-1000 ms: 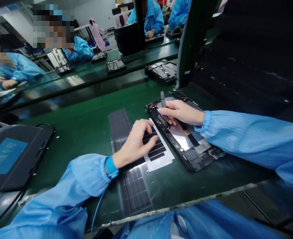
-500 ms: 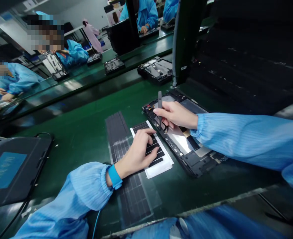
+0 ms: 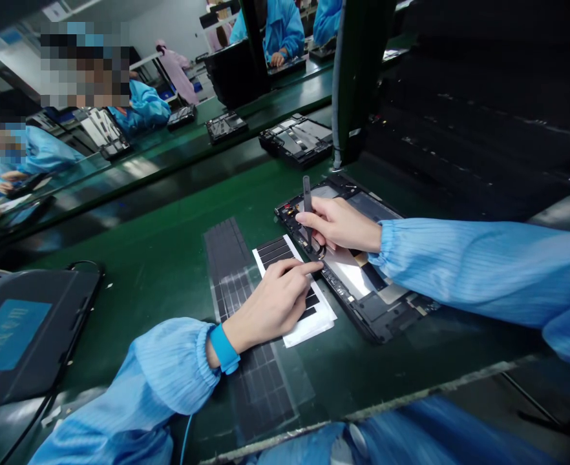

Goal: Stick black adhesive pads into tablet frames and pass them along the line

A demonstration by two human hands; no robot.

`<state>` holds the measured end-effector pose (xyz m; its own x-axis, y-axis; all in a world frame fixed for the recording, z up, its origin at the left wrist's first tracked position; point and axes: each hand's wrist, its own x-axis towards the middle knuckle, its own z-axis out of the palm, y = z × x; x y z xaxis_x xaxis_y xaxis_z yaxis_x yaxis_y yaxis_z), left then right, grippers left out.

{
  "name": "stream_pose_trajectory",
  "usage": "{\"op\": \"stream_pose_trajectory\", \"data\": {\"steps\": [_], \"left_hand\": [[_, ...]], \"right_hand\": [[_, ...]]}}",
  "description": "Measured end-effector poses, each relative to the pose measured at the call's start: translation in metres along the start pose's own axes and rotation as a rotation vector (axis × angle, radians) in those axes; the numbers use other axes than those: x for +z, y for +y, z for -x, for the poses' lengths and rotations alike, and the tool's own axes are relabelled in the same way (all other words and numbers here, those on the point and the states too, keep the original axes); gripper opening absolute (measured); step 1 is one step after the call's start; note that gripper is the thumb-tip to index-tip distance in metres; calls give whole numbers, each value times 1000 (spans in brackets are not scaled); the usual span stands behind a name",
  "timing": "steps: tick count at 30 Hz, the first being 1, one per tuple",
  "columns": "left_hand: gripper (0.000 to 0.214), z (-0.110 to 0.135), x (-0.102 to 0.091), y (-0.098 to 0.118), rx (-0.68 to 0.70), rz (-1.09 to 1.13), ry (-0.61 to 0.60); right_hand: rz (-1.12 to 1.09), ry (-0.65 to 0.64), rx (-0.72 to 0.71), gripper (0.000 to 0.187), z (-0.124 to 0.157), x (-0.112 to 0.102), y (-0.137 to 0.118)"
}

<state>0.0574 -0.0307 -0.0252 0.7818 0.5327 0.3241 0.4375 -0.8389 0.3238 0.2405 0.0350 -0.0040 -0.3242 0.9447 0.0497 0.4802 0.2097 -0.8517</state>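
Note:
My right hand (image 3: 336, 223) is closed around upright black tweezers (image 3: 307, 206), whose lower end points down at the near-left edge of an opened tablet-like device (image 3: 348, 271). A short dark cable curves beside the tip. My left hand (image 3: 278, 297) reaches over a white sheet of black adhesive strips (image 3: 309, 332). Its index finger is stretched out to the device's edge by the tweezers; the other fingers are curled and partly hidden, with nothing visible in them. Under my left wrist, clear film with dark strips (image 3: 260, 381) lies on the green bench.
At the left sits a dark case with a blue label (image 3: 13, 336) and a cable. Beyond the bench, a conveyor line (image 3: 168, 145) carries several opened devices, one of them (image 3: 297, 139) close by. A post (image 3: 338, 97) and a dark stack (image 3: 483, 97) stand at the right. Co-workers in blue sit opposite.
My left hand has turned over and its index finger has stretched right, from above the strip sheet to the device's edge. My right hand stays nearly still with the tweezers.

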Motion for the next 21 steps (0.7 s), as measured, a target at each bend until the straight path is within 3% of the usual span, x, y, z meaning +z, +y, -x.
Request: {"op": "stream_pose_trajectory", "data": {"steps": [4, 8, 11, 17, 21], "left_hand": [[10, -4, 3, 1, -44, -99, 2], [13, -5, 3, 8, 63, -214, -74], [12, -1, 2, 13, 100, -162, -79], [15, 3, 9, 14, -101, 36, 15], [28, 4, 17, 34, -219, 233, 13]], "right_hand": [[-70, 7, 22, 15, 0, 1, 1], [-118, 4, 41, 17, -1, 2, 4], [-164, -1, 61, 20, -2, 2, 6], [-214, -15, 85, 22, -4, 2, 6], [-241, -15, 86, 21, -4, 5, 6]]}}
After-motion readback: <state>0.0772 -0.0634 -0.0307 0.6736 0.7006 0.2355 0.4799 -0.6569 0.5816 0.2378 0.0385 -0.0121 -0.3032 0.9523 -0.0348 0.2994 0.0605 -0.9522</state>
